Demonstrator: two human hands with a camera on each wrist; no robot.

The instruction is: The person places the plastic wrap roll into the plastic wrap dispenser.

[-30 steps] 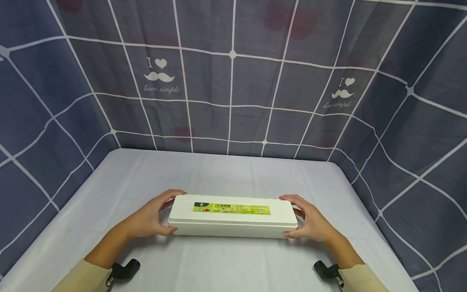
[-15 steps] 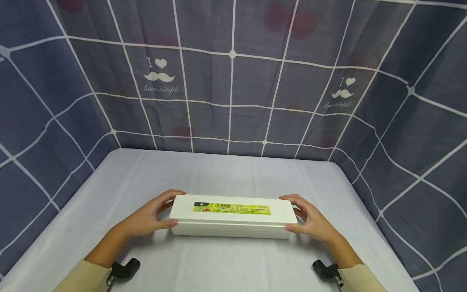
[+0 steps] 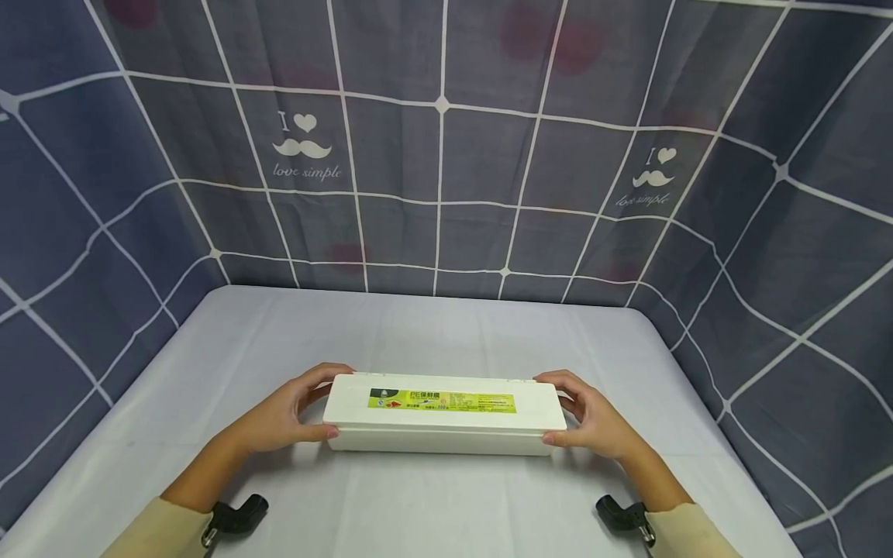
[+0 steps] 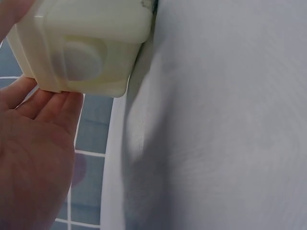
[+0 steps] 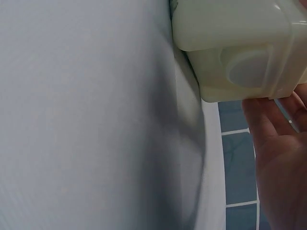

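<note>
A long white cling film box (image 3: pixel 439 440) with a yellow-green label (image 3: pixel 441 401) on its lid lies crosswise on the white-covered table. Its lid is down. My left hand (image 3: pixel 282 415) grips the left end, thumb on the front near the lid's edge and fingers behind. At the opposite end my right hand (image 3: pixel 596 417) holds it the same way. In the left wrist view a round shape shows in the end wall of the box (image 4: pixel 115 72), beside my fingers (image 4: pixel 48 105). The right wrist view shows a similar round shape in the other end.
White cloth (image 3: pixel 432 333) covers the table. Dark blue checked curtains (image 3: pixel 481 155) hang behind it and on both sides. A black wrist mount (image 3: pixel 240 514) sits at the left cuff, and another mount (image 3: pixel 621 514) at the right.
Both thumbs have moved up from the lower front of the box to near the lid's edge. The box stays almost where it was.
</note>
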